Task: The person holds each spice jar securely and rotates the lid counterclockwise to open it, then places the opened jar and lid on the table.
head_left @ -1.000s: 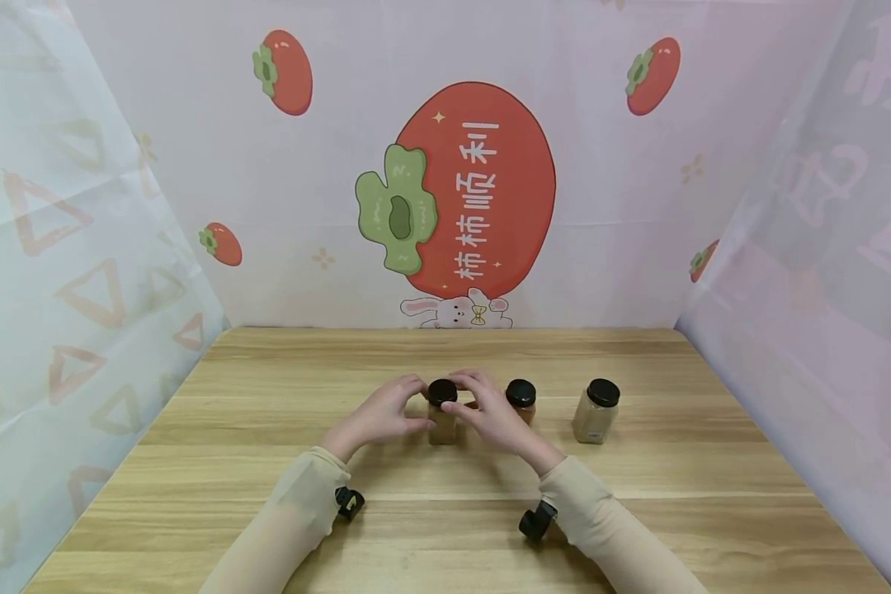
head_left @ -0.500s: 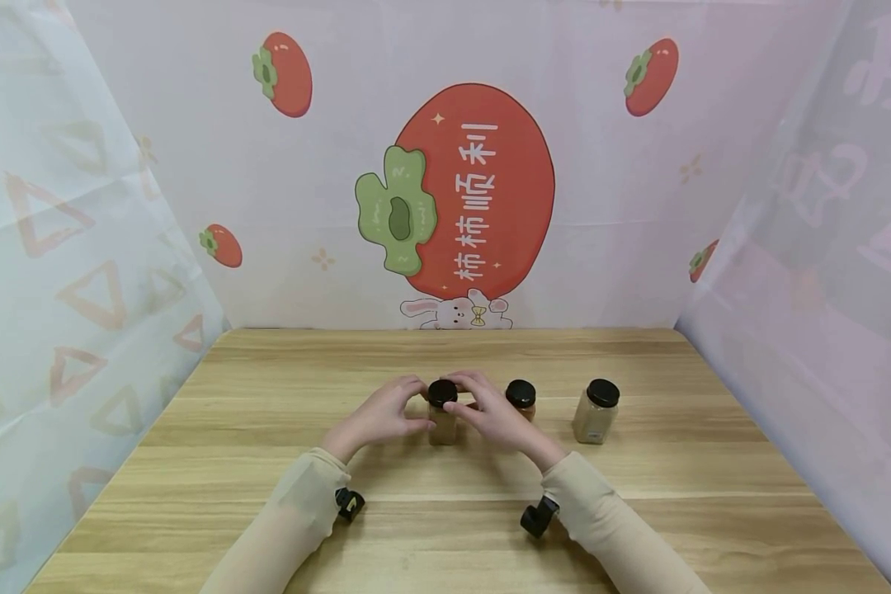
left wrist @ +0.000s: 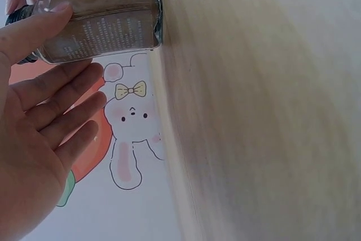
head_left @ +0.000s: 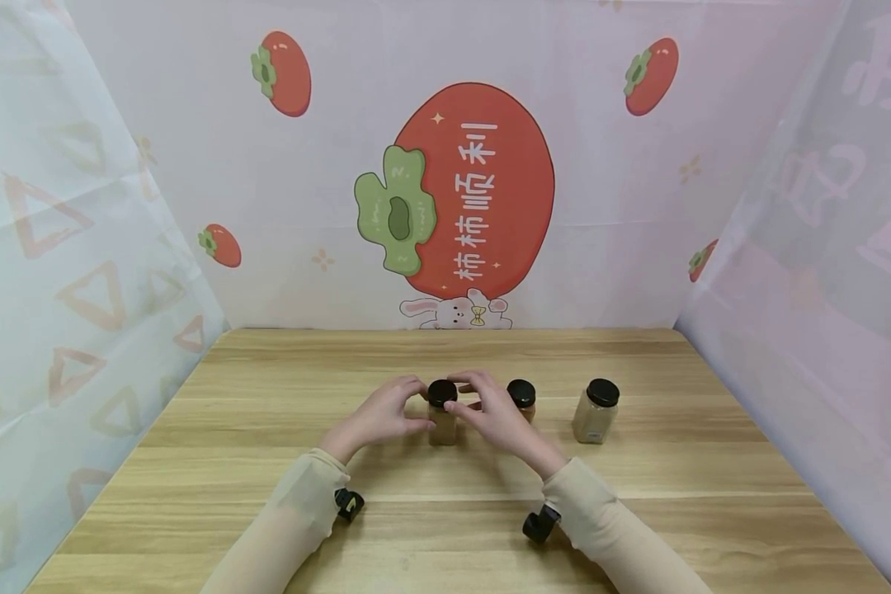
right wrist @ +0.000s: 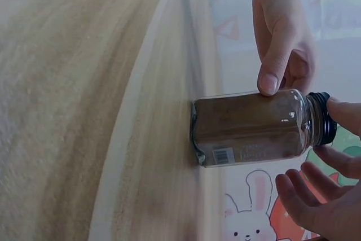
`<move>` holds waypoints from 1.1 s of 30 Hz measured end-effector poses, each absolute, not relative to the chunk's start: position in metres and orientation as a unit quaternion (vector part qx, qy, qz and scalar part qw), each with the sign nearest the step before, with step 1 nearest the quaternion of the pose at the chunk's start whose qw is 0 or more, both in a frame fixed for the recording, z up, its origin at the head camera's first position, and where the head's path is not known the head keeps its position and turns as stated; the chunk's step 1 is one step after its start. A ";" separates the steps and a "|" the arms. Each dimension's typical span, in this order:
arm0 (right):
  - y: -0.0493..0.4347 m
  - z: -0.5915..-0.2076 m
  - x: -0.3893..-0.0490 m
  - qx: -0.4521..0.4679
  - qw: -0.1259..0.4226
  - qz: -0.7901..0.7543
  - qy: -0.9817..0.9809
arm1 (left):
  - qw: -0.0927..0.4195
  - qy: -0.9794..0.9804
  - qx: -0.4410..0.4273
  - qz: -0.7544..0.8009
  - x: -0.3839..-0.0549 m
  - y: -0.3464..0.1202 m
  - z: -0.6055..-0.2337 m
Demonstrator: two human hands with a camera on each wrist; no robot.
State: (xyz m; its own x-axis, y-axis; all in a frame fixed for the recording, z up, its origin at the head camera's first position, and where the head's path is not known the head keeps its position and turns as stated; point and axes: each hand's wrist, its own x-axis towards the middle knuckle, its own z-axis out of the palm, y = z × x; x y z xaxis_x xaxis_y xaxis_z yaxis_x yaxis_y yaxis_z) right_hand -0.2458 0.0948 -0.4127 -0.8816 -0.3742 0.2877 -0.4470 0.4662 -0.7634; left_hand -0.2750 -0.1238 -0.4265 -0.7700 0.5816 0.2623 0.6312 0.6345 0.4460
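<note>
A clear glass spice jar point(head_left: 442, 425) of brown powder stands upright on the table, its black lid point(head_left: 442, 393) on top. My left hand point(head_left: 383, 412) holds the jar's body between thumb and fingers; in the left wrist view the thumb lies across the glass and the other fingers extend beside it. My right hand point(head_left: 496, 415) pinches the lid's rim with thumb and forefinger, plain in the right wrist view, where its remaining fingers curl loosely below the lid point(right wrist: 322, 118). Whether the lid sits tight or loose I cannot tell.
Just right of my right hand stands a second black-lidded jar point(head_left: 521, 396) with reddish-brown contents, partly hidden by that hand. Farther right is a third jar point(head_left: 596, 412) of pale beige powder. Printed cloth walls point(head_left: 304, 206) bound the wooden table point(head_left: 445, 528) at the back and sides.
My right hand and wrist have shifted very slightly to the right, fingers still at the lid. The left hand and all the jars stay in place.
</note>
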 end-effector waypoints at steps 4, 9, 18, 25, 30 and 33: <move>0.091 -0.415 -0.245 0.217 0.057 0.474 -0.852 | 0.050 -0.902 -0.338 -0.265 -0.275 -0.124 -0.427; 0.088 -0.418 -0.244 0.201 0.062 0.493 -0.844 | 0.051 -0.900 -0.341 -0.267 -0.274 -0.124 -0.425; 0.085 -0.419 -0.244 0.196 0.073 0.493 -0.845 | 0.040 -0.899 -0.341 -0.272 -0.275 -0.125 -0.425; 0.087 -0.417 -0.244 0.208 0.068 0.488 -0.845 | 0.040 -0.899 -0.343 -0.269 -0.276 -0.126 -0.425; 0.089 -0.416 -0.245 0.231 0.064 0.467 -0.851 | 0.040 -0.900 -0.344 -0.266 -0.276 -0.126 -0.425; 0.091 -0.415 -0.246 0.238 0.050 0.449 -0.860 | 0.038 -0.900 -0.345 -0.264 -0.276 -0.127 -0.425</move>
